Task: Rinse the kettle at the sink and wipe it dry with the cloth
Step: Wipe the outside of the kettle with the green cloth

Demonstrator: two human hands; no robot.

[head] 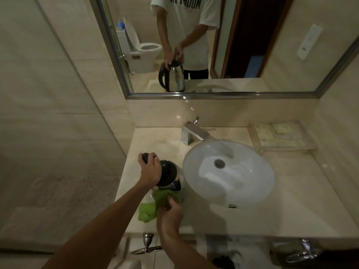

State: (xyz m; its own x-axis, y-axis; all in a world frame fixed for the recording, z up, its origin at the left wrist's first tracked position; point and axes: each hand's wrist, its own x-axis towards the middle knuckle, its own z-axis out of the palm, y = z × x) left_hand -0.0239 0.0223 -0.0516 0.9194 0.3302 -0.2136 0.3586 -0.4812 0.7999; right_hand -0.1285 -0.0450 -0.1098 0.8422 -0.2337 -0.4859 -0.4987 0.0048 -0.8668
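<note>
— What sits on the counter [291,200]?
— The kettle [171,177] stands at nine o'clock from the sink [229,171]. The tap [194,133] is at eleven, a tray [279,134] at one.

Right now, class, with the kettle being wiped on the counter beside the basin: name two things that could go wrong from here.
1. The kettle stands near the counter's front edge; a hard wipe from the right hand with the green cloth might push it off.
2. Only the left hand steadies it by the handle, so it might tip towards the sink.
</note>
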